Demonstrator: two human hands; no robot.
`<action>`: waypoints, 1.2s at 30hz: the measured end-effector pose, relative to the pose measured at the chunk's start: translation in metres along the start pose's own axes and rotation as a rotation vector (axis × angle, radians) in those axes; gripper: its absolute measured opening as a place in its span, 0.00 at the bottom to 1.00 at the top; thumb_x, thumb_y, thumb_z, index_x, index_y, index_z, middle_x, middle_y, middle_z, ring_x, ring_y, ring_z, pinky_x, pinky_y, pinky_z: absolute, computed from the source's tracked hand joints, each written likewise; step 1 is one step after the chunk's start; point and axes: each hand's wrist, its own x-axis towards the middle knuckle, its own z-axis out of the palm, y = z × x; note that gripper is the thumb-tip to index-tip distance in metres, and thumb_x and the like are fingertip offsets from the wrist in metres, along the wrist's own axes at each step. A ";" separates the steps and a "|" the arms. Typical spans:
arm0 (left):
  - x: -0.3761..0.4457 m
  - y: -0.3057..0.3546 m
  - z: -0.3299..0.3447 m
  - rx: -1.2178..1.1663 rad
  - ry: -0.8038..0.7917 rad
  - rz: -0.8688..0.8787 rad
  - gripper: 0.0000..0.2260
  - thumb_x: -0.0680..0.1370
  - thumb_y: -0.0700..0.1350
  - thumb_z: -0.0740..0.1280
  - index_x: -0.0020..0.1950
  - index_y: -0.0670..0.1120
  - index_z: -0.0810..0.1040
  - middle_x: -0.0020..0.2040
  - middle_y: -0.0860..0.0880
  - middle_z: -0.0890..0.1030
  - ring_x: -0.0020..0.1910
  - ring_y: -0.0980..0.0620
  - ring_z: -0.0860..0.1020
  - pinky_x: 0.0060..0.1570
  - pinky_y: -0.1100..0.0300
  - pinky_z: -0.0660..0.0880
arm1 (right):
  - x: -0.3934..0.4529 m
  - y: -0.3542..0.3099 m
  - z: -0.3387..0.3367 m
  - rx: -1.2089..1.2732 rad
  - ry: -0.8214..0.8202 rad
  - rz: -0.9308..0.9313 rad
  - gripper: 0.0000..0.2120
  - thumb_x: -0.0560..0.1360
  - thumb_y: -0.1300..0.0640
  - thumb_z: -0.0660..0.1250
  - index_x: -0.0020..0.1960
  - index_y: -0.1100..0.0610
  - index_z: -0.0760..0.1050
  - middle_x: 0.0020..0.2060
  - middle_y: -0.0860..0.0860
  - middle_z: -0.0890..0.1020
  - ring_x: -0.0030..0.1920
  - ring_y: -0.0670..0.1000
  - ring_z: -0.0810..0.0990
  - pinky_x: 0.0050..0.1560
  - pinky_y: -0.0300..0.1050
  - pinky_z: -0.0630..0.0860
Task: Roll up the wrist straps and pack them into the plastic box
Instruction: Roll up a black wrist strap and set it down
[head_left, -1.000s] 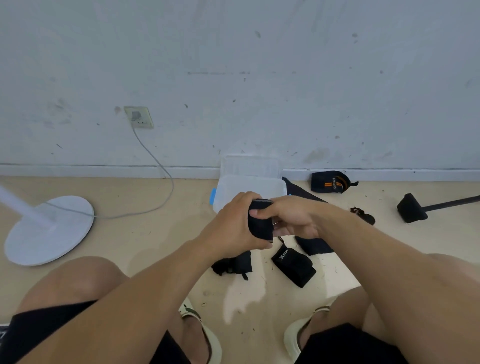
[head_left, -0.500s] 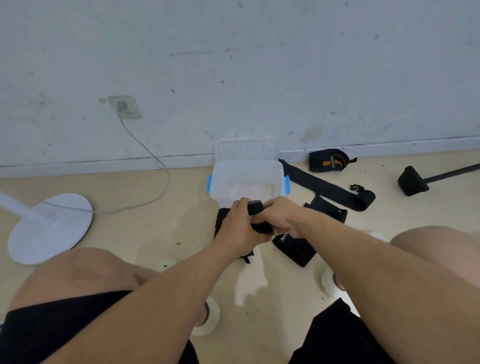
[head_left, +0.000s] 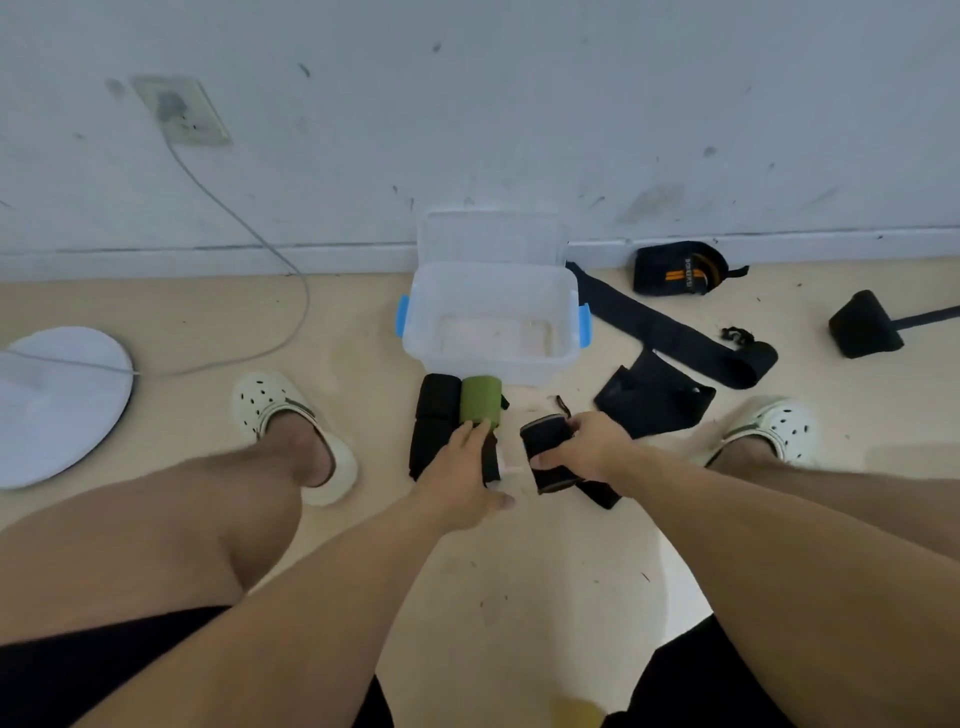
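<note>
plastic box (head_left: 493, 332) against wall (head_left: 519, 104), straps (head_left: 670, 332) right

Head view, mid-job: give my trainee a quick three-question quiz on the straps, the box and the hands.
1. True or false: the plastic box already holds a rolled strap.
2. Which hand grips the black rolled strap? A) left hand B) right hand C) neither
3. Fill in: the strap roll lying on the floor just in front of the box is ____ in colour.

Key: 1 false, since only its bare bottom shows through the open top; 2 B, its fingers curl round the roll while the left hand reaches with straight fingers toward the straps on the floor; 3 green.
</note>
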 end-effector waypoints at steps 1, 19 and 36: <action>0.006 -0.014 0.003 0.071 -0.020 -0.036 0.50 0.75 0.56 0.77 0.86 0.51 0.46 0.86 0.48 0.45 0.84 0.43 0.53 0.79 0.48 0.60 | 0.010 0.007 -0.001 0.025 0.027 0.030 0.24 0.67 0.53 0.83 0.59 0.58 0.79 0.51 0.52 0.85 0.52 0.53 0.84 0.53 0.47 0.81; 0.094 -0.074 0.027 0.396 -0.148 -0.201 0.41 0.81 0.52 0.69 0.85 0.58 0.44 0.85 0.48 0.38 0.83 0.37 0.45 0.77 0.43 0.65 | 0.166 0.022 0.065 0.327 0.226 0.107 0.33 0.70 0.53 0.82 0.71 0.60 0.74 0.62 0.55 0.82 0.59 0.55 0.82 0.59 0.47 0.79; 0.100 -0.068 0.044 0.483 0.122 -0.247 0.38 0.81 0.46 0.70 0.84 0.58 0.51 0.83 0.47 0.52 0.74 0.41 0.62 0.62 0.50 0.76 | 0.182 0.012 0.083 0.466 0.313 0.126 0.30 0.74 0.49 0.79 0.71 0.58 0.75 0.63 0.55 0.82 0.62 0.56 0.80 0.61 0.49 0.78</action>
